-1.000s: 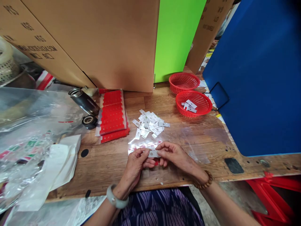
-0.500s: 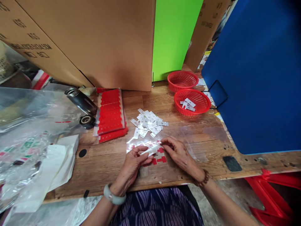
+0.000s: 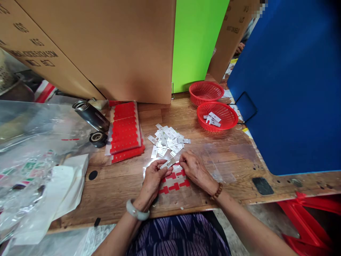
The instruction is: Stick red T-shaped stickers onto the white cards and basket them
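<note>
Between the thumb and fingers of my left hand (image 3: 152,179) is a small white metal plate (image 3: 168,163), tilted up to the right. My right hand (image 3: 195,170) is closed, its fingertips pinched at the upper right edge of a clear sheet with red T-shaped pieces (image 3: 174,186); what they grip is too small to make out. The sheet lies on the wooden table under both hands. Just beyond my hands is a loose pile of white plates (image 3: 166,139). A few similar plates lie in the nearer red basket (image 3: 229,119).
Stacked red sheets (image 3: 125,129), a dark flask (image 3: 92,116) and its cap (image 3: 98,138) stand left of the pile. Plastic bags (image 3: 23,177) cover the far left. A second red basket (image 3: 206,93), cardboard and a blue board (image 3: 290,92) bound the back and right. A person's hand shows beyond.
My right hand has shifted slightly up and left. My left hand and its plate have moved a little up, showing more red pieces. A person's hand has appeared behind the blue board.
</note>
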Demonstrator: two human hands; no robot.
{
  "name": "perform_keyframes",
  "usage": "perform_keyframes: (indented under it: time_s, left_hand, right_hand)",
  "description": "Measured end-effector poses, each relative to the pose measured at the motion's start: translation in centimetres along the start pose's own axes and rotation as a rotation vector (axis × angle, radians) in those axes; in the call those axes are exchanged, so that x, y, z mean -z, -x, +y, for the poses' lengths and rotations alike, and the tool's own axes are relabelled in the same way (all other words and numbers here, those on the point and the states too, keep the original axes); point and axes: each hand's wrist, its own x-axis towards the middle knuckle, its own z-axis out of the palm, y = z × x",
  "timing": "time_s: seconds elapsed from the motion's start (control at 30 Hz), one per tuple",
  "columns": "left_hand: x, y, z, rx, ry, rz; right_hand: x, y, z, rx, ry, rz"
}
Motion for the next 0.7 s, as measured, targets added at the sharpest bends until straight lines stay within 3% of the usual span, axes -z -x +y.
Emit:
perform_keyframes:
  time_s: [0.27, 0.5, 0.7]
  left_hand:
    - [-0.1, 0.0, 0.3, 0.042, 0.022, 0.033]
    - [-0.5, 0.0, 0.8, 0.075, 0.01, 0.056]
    - [-0.3, -0.2, 0.4, 0.05, 0.0, 0.036]
  right_hand:
    - [-1.1, 1.1, 0.1, 0.017, -0.076, 0.142]
    - [-0.5, 0.8, 0.3, -0.015, -0.114, 0.08]
    - [0.8, 1.6, 0.2, 0.019, -0.292, -0.064]
